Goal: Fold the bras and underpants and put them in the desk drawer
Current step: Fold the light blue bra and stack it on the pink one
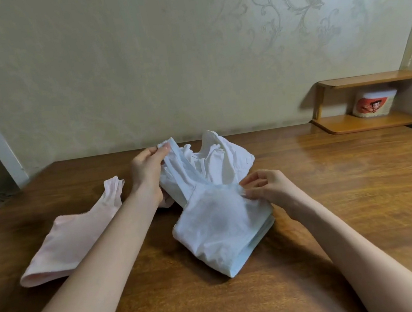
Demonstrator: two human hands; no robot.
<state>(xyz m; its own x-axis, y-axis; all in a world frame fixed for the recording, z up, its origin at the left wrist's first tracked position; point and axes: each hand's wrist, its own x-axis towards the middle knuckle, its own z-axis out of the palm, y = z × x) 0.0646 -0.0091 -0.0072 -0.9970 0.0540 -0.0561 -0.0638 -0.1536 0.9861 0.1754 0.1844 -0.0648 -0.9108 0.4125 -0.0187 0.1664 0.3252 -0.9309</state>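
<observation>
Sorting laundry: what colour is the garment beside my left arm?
Pale pink garment, head view.

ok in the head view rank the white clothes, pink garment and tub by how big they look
1. white clothes, only narrowly ahead
2. pink garment, partly hidden by an arm
3. tub, clearly smallest, though it sits farther away

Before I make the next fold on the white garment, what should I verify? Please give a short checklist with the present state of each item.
1. The left hand pinches the strap end of the white garment: ok.
2. The right hand pinches its right edge: ok.
3. The white garment lies flat: not ok, its far part is bunched.
4. The pink garment lies apart from it: cannot tell, the left forearm hides the gap.
5. The desk has bare wood to the right: ok.
6. The desk drawer is open: cannot tell, not in view.
</observation>
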